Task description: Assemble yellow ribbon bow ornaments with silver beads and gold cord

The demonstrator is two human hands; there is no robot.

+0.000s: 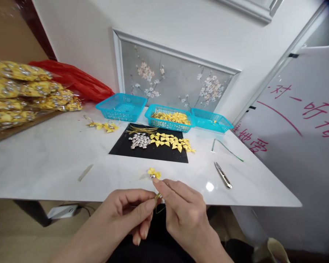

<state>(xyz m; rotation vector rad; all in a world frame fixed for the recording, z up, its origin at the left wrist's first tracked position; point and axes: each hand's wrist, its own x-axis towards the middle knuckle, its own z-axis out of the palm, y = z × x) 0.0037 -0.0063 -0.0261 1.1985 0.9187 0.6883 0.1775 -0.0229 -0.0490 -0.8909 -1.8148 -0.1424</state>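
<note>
Even tension likely matters as, at the bench's (57, 179) near edge, the left hand (123, 213) pinches gold wire (158, 196) and the half-curled right hand (185, 204), grip hidden, meets a yellow flower (151, 171).

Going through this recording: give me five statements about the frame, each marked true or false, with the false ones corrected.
1. The left hand pinches thin golden strands. True.
2. The snips lie left of the black sheet. False: they lie to its right.
3. Silvery beads lie on the black sheet. True.
4. Nothing lies in the middle blue basket. False: yellow pieces lie in it.
5. Red material lies left of the middle blue basket. True.
</note>
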